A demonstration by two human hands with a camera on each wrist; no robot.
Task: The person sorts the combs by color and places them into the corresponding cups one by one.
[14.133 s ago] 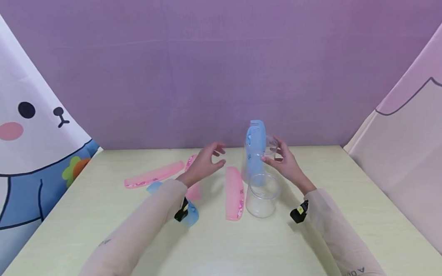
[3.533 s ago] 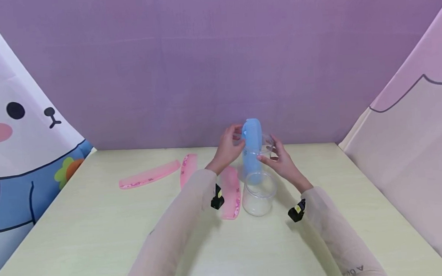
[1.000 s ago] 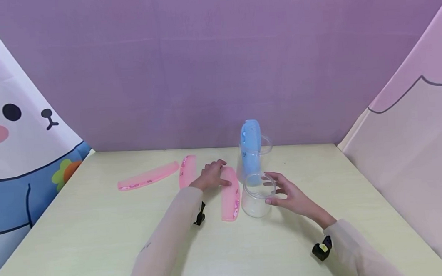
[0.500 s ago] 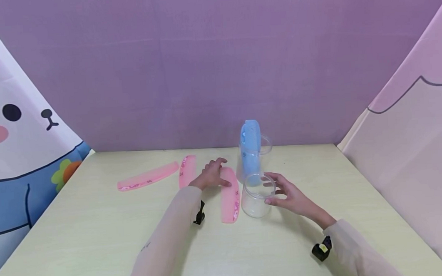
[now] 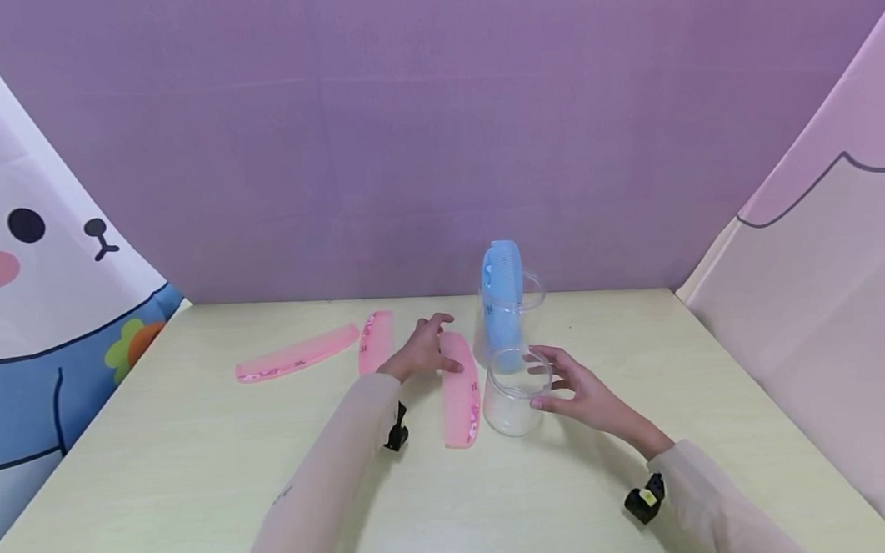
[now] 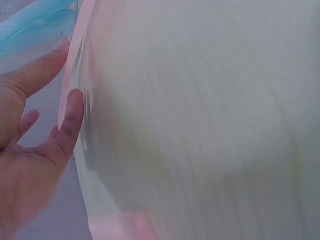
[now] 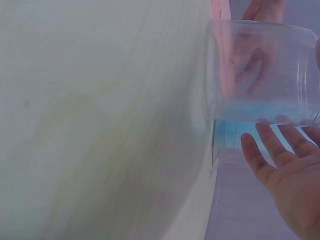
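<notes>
In the head view my left hand [image 5: 420,353] is at the far end of a pink comb [image 5: 461,413]. The left wrist view shows the comb edge-on, pinched between thumb and fingers. My right hand [image 5: 579,390] holds a clear plastic jar [image 5: 511,415] at its rim, thumb in front and fingers round the back. Nothing stands inside this jar. Just behind it is a second clear jar [image 5: 536,301] with blue combs [image 5: 503,277] standing upright in it, their tops above the rim.
Two more pink combs lie to the left: one long comb [image 5: 296,353] slanting across the table [image 5: 160,475], and another comb [image 5: 376,338] partly covered by the left forearm. A purple cloth [image 5: 406,145] hangs behind the table's far edge.
Blue combs from the table now stand in the back jar. My right hand has moved from that jar to the front one; my left has moved to the pink comb and shifted it slightly.
</notes>
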